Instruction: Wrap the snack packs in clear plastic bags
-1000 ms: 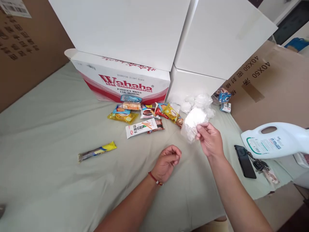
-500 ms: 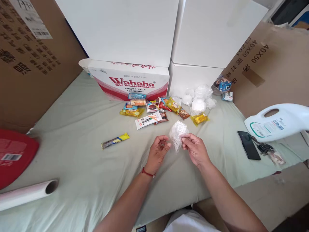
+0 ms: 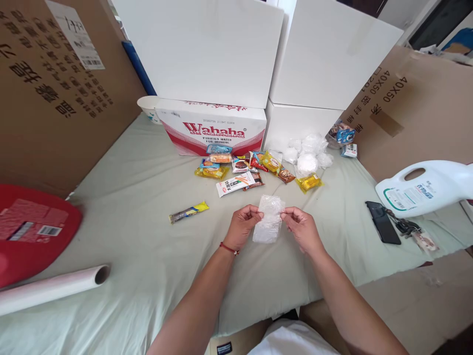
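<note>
Plastic film (image 3: 269,221), crinkled and oblong, spans left fingers (image 3: 251,215) and right fingers (image 3: 291,215).

Clock centred on the film (image 3: 268,220), 12 = away from wearer. Close in, left hand (image 3: 242,227) blocks 9, right hand (image 3: 301,229) blocks 3. 11 blocked: snack pile (image 3: 241,166), Wahaha box (image 3: 212,129) behind. Tight slot at 1 between pile and yellow pack (image 3: 309,183), shut off behind by clear bags (image 3: 309,153). Narrow pass at 10 between pile and stick (image 3: 189,212), then broad cloth (image 3: 148,162) up to brown carton (image 3: 55,93). Beyond right hand, good lane at 2–3 between yellow pack and phone (image 3: 383,222); jug (image 3: 417,190) behind phone. Far 8–9: roll (image 3: 55,287), red bottle (image 3: 35,236). 6 is free to the cloth's near edge.
</note>
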`<state>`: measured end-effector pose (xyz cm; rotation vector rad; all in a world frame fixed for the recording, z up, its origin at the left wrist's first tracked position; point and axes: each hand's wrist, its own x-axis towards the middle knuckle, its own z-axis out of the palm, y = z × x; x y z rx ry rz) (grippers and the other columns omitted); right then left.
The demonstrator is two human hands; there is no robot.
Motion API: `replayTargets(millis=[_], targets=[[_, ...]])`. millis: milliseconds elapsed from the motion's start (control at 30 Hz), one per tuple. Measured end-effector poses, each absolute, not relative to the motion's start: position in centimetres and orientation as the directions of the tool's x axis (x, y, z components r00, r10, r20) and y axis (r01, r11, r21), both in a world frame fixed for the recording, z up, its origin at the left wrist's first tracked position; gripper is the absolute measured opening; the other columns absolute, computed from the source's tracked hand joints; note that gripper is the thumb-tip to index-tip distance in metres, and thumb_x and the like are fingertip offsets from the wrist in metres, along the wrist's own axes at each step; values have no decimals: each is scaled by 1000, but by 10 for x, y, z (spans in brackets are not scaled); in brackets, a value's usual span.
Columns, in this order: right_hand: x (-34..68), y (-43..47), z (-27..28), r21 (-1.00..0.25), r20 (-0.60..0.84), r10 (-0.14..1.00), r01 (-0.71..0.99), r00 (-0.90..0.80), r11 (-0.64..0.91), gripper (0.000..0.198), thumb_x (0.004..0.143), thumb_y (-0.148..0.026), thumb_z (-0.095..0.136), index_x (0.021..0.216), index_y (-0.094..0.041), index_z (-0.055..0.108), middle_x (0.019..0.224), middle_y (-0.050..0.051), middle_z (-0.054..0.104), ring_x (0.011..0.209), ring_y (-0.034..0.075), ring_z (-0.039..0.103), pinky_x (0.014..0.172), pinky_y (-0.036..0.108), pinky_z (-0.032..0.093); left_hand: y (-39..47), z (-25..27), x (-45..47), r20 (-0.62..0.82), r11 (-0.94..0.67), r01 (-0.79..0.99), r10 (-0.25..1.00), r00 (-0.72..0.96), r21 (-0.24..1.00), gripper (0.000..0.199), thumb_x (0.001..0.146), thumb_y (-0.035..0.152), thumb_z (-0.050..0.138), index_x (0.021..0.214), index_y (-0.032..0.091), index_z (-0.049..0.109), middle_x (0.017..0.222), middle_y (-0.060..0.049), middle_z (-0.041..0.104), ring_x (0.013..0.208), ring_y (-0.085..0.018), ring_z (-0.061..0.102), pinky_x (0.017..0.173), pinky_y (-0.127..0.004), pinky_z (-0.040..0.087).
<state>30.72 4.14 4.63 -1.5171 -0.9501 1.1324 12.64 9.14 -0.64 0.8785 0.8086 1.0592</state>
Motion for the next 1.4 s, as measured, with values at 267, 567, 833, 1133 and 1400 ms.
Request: replayTargets(millis=[267, 567, 833, 1133, 1400], targets=[[308, 45, 48, -988, -141, 948, 25, 285, -155, 34, 72, -52, 80, 85, -22, 71, 68, -2, 59, 60, 13, 47, 56, 26, 40, 93, -5, 133, -48, 99, -339, 987, 156, 936, 37, 65, 28, 88, 83, 19, 57, 74, 6, 51, 68, -9, 45, 66, -21, 38], [284, 42, 42, -984, -92, 979, 135, 183, -117, 28, 80, -49, 77, 86, -22, 72, 79, 1, 69, 70, 15, 56, 67, 28, 43, 84, -1, 138, -11, 116, -365, 961, 276, 924, 39, 81, 54, 76, 91, 19, 62, 78, 2, 56, 68, -10, 46, 63, -23, 38], [277, 43, 41, -992, -126, 970, -36, 208, -121, 28, 76, -48, 81, 81, -22, 70, 74, -2, 61, 67, 13, 48, 63, 25, 40, 85, -3, 139, -103, 209, -514, 969, 226, 832, 36, 75, 50, 82, 76, 18, 66, 69, 3, 54, 65, -10, 44, 64, -24, 38], [306, 41, 50, -947, -253, 926, -266, 282, -178, 37, 67, -48, 89, 81, -24, 64, 94, 1, 68, 85, 17, 60, 73, 29, 54, 94, -3, 135, -130, 148, -505, 989, 71, 850, 42, 83, 58, 71, 83, 23, 48, 77, 4, 46, 70, -12, 44, 67, -23, 42], [314, 31, 45, -939, -311, 912, -236, 266, -252, 45, 68, -55, 87, 83, -24, 58, 82, 1, 69, 71, 16, 60, 61, 27, 51, 90, -6, 140, -114, 117, -432, 993, 31, 894, 57, 92, 78, 39, 94, 23, 56, 86, -2, 61, 76, -16, 57, 69, -28, 48]])
